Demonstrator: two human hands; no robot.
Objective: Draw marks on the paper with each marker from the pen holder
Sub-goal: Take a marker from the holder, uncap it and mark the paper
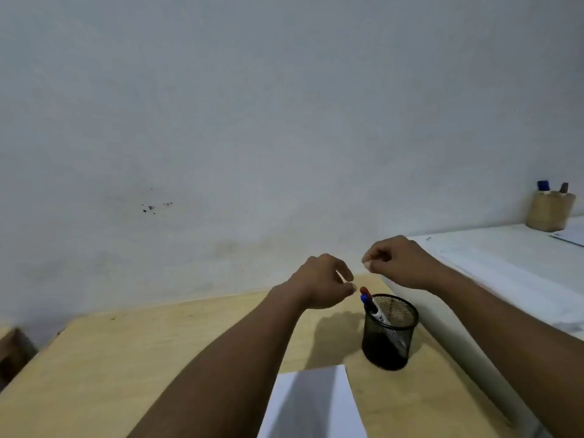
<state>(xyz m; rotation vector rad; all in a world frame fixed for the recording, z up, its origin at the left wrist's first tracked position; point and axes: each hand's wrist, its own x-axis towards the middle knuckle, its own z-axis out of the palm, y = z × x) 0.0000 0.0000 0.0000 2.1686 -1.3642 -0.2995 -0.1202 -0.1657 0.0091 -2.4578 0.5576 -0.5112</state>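
A black mesh pen holder [389, 335] stands on the wooden table, right of centre. Two markers lean out of its left rim, one with a red cap [364, 290] and one with a blue cap [365, 299]. A white sheet of paper [311, 406] lies at the bottom edge, in front of the holder. My left hand [320, 282] hovers just left of the marker caps, fingers curled but apart, holding nothing. My right hand [399, 262] hangs above and behind the holder, fingers loosely curled, with nothing seen in it.
The wooden table [142, 358] meets a pale wall at the back. A higher white surface [505, 263] runs along the right side, bearing a wooden cup [550, 213] with more pens at its far end. A dark object [15, 352] sits at the left edge.
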